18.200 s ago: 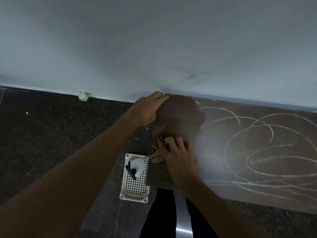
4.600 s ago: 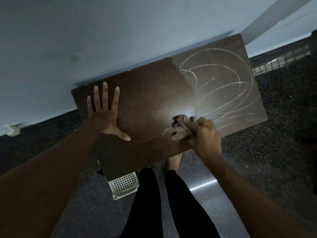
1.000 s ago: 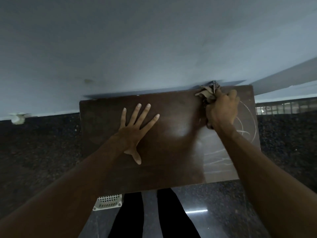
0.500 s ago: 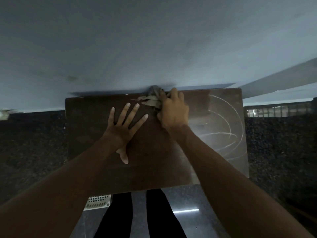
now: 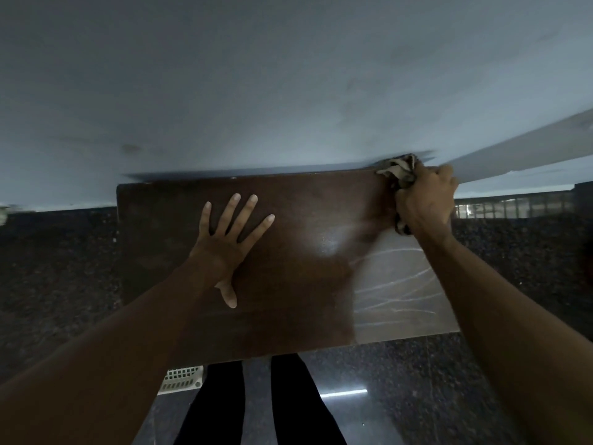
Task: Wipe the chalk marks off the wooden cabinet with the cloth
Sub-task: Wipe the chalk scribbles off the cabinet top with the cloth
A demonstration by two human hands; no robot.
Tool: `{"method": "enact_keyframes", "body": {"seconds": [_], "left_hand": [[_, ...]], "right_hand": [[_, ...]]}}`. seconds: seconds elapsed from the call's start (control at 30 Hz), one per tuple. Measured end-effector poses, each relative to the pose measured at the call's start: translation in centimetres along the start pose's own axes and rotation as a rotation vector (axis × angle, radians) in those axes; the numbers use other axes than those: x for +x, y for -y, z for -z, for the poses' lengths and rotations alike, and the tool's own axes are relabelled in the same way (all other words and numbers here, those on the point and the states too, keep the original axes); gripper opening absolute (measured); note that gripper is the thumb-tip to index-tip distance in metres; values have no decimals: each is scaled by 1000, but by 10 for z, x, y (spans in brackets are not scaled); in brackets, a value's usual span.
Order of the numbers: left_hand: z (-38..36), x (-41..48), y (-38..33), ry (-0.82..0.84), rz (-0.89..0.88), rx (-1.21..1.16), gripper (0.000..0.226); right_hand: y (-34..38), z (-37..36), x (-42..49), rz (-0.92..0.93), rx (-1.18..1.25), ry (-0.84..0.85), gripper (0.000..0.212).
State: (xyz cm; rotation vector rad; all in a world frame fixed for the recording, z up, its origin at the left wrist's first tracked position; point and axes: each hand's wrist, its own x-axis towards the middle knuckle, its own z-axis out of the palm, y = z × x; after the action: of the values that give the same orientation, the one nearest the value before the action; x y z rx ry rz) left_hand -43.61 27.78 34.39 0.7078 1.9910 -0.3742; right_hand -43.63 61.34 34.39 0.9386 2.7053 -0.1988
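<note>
Cloth [image 5: 399,170] sits bunched in my right grip [image 5: 425,200], fingers clamped round it at the cabinet's [image 5: 288,284] far right corner; chalk marks [image 5: 394,290] lie just nearer me. Left grip [image 5: 224,248] rests flat, fingers spread.

A: What colour is the cabinet top [image 5: 288,284]?
B: Dark brown, with white chalk lines [image 5: 394,284] on a greyish haze just below the right hand [image 5: 423,200].
A: And the cloth [image 5: 399,170] in that hand?
B: Beige with dark stripes.
A: The floor [image 5: 57,268]?
B: Black, speckled.
</note>
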Motion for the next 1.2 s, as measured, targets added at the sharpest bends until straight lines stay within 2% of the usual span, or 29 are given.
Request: {"method": "enact_keyframes", "body": {"seconds": [0.1, 0.23, 0.37, 0.43, 0.53, 0.67, 0.8, 0.93, 1.0, 1.2], "left_hand": [[1, 1, 0, -7, 1, 0, 182], [2, 1, -3, -6, 15, 8, 183], [3, -1, -4, 4, 27, 12, 182], [4, -3, -4, 14, 27, 13, 182], [7, -4, -5, 26, 21, 11, 181], [5, -4, -2, 28, -2, -11, 182], [6, -4, -2, 30, 22, 3, 182], [8, -4, -3, 50, 18, 15, 181], [9, -4, -3, 57, 13, 12, 181], [9, -5, -4, 71, 24, 26, 183]], "right_hand": [[34, -6, -19, 94, -48, 40, 56], [94, -24, -64, 367, 19, 114, 58], [92, -28, -63, 467, -10, 111, 56], [66, -23, -48, 431, -25, 99, 62], [11, -10, -19, 283, -26, 22, 65], [-50, 14, 17, 58, -54, -16, 56], [-58, 17, 27, 67, -52, -3, 50], [-30, 6, 10, -60, 70, -57, 50], [-8, -2, -9, 17, 107, -38, 55], [65, -41, -103, 431, 61, 72, 73]]}}
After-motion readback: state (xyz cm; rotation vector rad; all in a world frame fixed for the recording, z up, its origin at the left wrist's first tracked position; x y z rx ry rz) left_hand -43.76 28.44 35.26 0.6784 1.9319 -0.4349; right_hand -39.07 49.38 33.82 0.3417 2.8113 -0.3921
